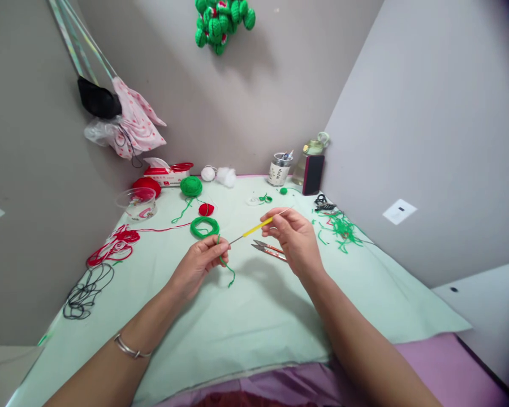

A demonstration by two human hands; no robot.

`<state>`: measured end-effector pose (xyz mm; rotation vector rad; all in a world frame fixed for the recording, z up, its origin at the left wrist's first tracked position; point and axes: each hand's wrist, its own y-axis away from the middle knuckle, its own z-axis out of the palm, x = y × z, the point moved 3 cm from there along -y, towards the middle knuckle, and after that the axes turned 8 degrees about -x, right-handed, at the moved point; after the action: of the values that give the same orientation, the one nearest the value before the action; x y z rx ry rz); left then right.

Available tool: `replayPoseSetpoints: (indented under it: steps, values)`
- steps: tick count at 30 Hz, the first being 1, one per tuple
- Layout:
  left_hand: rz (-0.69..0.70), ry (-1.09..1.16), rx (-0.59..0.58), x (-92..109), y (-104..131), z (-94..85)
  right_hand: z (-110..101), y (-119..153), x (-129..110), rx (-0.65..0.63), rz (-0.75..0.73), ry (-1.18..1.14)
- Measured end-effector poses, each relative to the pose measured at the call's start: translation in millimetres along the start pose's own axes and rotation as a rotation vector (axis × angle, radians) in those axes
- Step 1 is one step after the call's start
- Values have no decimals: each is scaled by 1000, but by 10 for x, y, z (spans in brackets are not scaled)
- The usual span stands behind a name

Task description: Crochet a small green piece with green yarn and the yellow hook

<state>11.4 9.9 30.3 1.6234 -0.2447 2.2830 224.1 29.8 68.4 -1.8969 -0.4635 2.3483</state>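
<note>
Pale green cloth (pixel 182 345), grey wall (pixel 254 113) | yellow-handled hook (pixel 258 228), centre frame: we judge it light, stiff, best held by the handle, where our right hand (pixel 294 234) pinches | green yarn (pixel 228 266), centre: likely soft, limp; our left hand (pixel 201 261) pinches it by the hook's shaft

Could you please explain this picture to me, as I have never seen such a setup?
There is no machine here: these are a person's two bare hands, in one picture from a camera worn on the head, looking forward and down. The left hand pinches a strand of green yarn; the right hand holds a slim yellow-handled tool that reaches to the left one. On the pale green cover lie snips, a coil of green yarn, a green ball and a smaller red ball. A phone stands upright at the back right.
</note>
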Motion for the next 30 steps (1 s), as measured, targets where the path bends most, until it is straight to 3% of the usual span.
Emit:
replayPoseSetpoints:
  steps: [21,30]
  values:
    - [-9,11,45,-15,-20,-37,-165,-44,-84,165,-118,97]
    - [24,12,77,-37,-33,-72,-196,-23,-128,142,-124,243]
